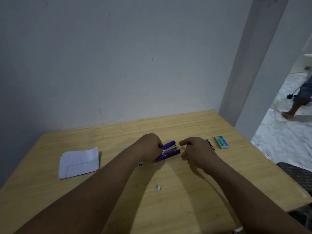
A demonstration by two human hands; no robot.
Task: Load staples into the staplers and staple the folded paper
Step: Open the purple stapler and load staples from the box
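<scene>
The left hand (148, 146) grips the rear end of the purple stapler (168, 150) on the counter (185, 191), fingers closed around it. The stapler is hinged open, its long axis pointing right and slightly away. The right hand (196, 152) hovers just beside its front tip, fingers loosely curled, holding nothing. The paper (79, 162) lies well left

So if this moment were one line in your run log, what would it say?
left hand: grips purple stapler, opened | right hand: empty, beside it | folded paper: unstapled, left | staple strip: loose, near
</scene>
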